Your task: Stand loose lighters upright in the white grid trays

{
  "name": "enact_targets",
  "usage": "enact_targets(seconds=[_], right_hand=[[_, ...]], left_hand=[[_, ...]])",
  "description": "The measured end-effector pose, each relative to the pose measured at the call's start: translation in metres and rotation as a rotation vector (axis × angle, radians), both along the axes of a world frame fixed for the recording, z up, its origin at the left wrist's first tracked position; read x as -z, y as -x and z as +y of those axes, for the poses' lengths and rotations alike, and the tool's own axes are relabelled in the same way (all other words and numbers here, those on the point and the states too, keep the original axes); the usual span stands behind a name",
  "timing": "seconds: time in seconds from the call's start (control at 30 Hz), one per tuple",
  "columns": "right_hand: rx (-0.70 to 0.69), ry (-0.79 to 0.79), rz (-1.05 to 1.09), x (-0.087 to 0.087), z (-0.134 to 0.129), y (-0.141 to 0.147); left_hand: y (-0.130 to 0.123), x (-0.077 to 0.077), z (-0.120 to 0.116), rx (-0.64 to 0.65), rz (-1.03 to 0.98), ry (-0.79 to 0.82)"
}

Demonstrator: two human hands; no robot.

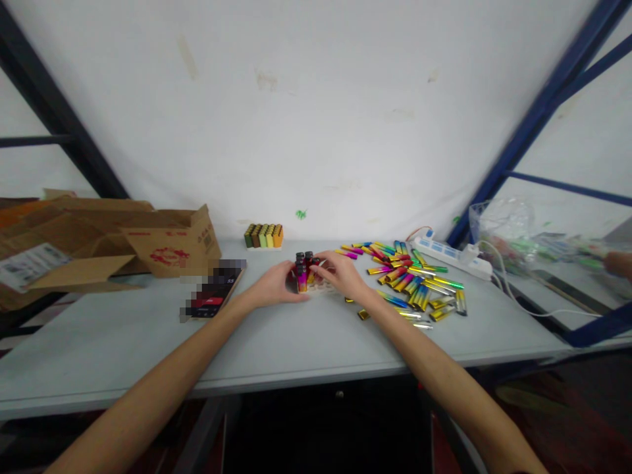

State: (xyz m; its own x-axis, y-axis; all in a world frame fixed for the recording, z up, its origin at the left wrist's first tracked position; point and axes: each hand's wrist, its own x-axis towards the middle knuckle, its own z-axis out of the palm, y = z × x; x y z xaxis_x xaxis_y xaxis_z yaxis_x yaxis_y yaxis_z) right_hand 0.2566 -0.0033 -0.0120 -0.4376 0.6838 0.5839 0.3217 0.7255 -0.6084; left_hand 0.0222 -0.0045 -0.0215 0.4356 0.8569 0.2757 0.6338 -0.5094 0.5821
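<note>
Curls the left hand (pixel 279 284) around glossy pink-and-gold, black-topped lighters (pixel 302 279) — likely light, rigid and slick, best held by their flat sides — upright in a pale plastic tray (pixel 323 289) mid-table, and bends the right hand (pixel 340 271) beside them, grasping or not too blurred to tell.

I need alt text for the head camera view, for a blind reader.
A left hand and right hand handle upright black-topped lighters over a pale table. Shiny lighter-like pieces lie scattered right; a cardboard box, phone and lighter block are left.
</note>
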Motion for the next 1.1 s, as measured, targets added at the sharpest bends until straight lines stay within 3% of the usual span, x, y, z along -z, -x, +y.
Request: enact_targets(seconds=[0.17, 0.43, 0.7, 0.9, 1.0, 1.1], right_hand=[[0.018, -0.132, -0.133, -0.005, 0.001, -0.004], [0.040, 0.137, 0.070, 0.009, 0.001, 0.010], [0.142, -0.086, -0.146, 0.005, 0.000, 0.006], [0.088, -0.156, -0.418, -0.007, 0.008, -0.020], [0.254, -0.136, -0.446, -0.020, 0.017, -0.053], [0.500, 0.002, -0.585, -0.026, 0.026, -0.093]], left_hand=[[0.000, 0.000, 0.000, 0.018, 0.083, -0.053], [-0.001, -0.003, -0.002, 0.011, 0.071, -0.042], [-0.001, -0.002, -0.001, 0.001, 0.096, -0.054], [-0.001, -0.005, -0.003, -0.002, 0.082, -0.048], [-0.001, -0.007, -0.003, -0.006, 0.102, -0.046], [-0.002, -0.008, -0.003, -0.011, 0.114, -0.062]])
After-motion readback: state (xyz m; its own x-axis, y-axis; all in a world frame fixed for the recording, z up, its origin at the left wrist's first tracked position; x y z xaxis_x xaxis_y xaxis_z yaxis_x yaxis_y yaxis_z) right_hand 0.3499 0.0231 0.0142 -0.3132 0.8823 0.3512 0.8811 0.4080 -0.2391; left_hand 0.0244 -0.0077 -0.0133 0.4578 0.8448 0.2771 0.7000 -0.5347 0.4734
